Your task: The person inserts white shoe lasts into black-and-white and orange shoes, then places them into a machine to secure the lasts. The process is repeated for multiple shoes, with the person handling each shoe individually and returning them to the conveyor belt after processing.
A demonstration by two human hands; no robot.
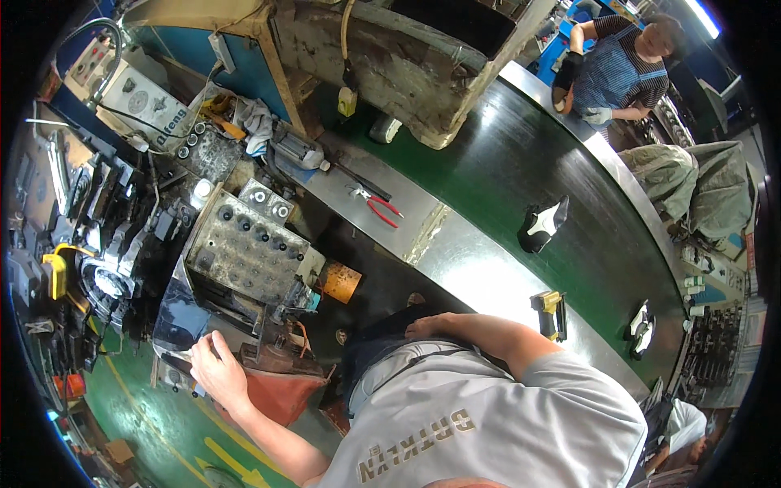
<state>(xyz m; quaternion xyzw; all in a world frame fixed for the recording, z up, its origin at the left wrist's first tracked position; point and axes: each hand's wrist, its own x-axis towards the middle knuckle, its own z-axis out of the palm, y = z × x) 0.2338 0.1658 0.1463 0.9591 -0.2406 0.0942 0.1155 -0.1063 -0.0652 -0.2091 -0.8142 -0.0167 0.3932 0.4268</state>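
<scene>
While the left hand (213,368) is curling its fingers around a small pale part (198,346) at the edge of a dark glossy sheet (181,319), the right hand (429,326) is resting flat, fingers together, on dark cloth at the lap. One grey metal block (244,254) studded with many round pegs is standing just above the left hand, one orange cylinder (339,281) beside it. One pair of red-handled pliers (376,203) is lying on the steel worktop (407,213), and three black-and-white shoe pieces (543,225) are riding the curved green belt (521,163).
</scene>
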